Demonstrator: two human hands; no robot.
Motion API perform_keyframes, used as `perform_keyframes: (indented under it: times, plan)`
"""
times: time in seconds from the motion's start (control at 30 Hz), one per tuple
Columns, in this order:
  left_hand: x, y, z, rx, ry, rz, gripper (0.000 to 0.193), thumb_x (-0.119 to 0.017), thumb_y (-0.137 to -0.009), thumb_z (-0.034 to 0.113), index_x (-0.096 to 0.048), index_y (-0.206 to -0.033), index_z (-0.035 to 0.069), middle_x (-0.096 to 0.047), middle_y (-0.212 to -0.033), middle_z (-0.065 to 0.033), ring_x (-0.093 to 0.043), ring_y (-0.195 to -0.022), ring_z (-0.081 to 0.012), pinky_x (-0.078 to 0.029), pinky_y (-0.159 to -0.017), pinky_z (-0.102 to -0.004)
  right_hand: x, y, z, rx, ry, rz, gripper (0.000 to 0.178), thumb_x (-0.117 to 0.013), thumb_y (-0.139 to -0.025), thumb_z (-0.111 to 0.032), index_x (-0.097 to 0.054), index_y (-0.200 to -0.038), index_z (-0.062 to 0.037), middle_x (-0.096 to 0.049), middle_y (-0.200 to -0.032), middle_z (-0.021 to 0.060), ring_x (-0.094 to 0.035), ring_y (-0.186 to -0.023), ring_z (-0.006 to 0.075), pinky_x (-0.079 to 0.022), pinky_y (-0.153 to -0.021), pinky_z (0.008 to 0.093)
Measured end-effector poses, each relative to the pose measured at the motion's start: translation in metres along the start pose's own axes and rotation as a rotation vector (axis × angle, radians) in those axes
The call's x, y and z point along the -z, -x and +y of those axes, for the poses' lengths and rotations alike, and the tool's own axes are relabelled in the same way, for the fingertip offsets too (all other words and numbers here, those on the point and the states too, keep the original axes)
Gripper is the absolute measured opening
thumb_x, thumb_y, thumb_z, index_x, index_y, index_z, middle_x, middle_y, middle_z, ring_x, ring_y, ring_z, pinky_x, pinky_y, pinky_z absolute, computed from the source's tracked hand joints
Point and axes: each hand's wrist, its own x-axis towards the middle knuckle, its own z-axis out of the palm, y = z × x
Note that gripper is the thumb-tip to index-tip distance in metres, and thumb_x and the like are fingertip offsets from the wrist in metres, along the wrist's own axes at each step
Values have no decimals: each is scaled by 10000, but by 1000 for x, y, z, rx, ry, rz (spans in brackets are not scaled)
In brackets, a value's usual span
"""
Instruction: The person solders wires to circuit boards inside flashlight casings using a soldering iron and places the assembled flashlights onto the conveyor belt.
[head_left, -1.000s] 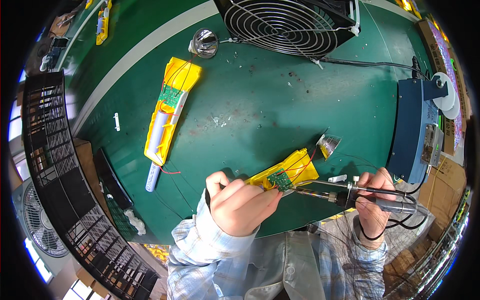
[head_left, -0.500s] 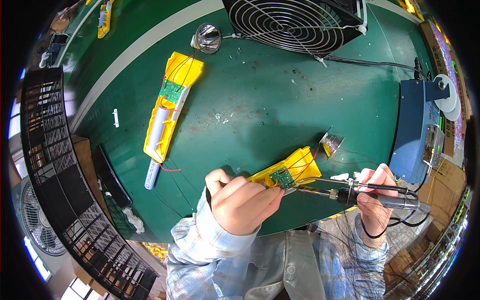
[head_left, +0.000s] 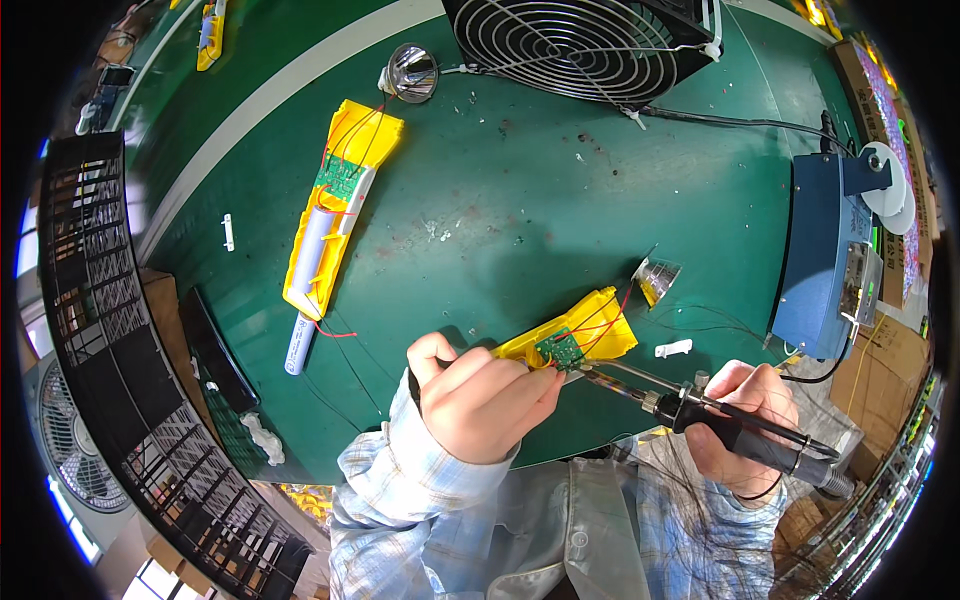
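My left hand (head_left: pixel 487 400) is closed round the near end of a yellow flashlight housing (head_left: pixel 606 330), steadying it on the green table. Inside the housing sits a green circuit board (head_left: pixel 559 349), with thin red and dark wires running to a small reflector (head_left: pixel 657 281) beyond it. My right hand (head_left: pixel 745 425) grips a soldering iron (head_left: pixel 745 437) with a thin metal tube along its top. The iron's tip is at the lower edge of the board, close to my left fingertips; whether it touches cannot be made out.
A second yellow housing (head_left: pixel 341 200) with a battery lies at left, wired to a reflector (head_left: pixel 411 74). A black fan (head_left: pixel 565 45) stands at the back. A blue soldering station (head_left: pixel 822 255) is at right, a black rack (head_left: pixel 140 370) at left. A white plastic piece (head_left: pixel 673 348) lies nearby.
My right hand has moved slightly down and outward, and the soldering iron slopes more steeply. My left hand and the housing are almost unmoved. The white piece is now uncovered.
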Motion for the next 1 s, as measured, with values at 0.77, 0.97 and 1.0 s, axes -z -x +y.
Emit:
perform_keyframes:
  times: [0.77,0.97,1.0]
  plan:
    - [-2,2,-1,4,29,38,124,-734,-561,138,-626,-620,137,-517,-549,78,-441,-507,-99,-257,-648,-312,0,13,3,-82,-308,176,304,-699,-694,-144,-413,-732,-47,-450,-661,41,-406,-625,105,-331,-549,226]
    - [-1,3,-2,16,37,32,120,-732,-566,137,-626,-621,137,-524,-551,71,-449,-514,-102,-257,-651,-315,-4,13,2,-104,-304,178,310,-705,-692,-152,-415,-730,-51,-462,-671,41,-414,-628,108,-337,-553,230]
    - [-1,2,-1,19,35,34,119,-731,-566,134,-625,-620,138,-523,-551,71,-450,-514,-103,-258,-651,-315,-3,13,3,-99,-298,176,308,-704,-693,-149,-414,-729,-51,-464,-674,42,-415,-628,110,-339,-555,232]
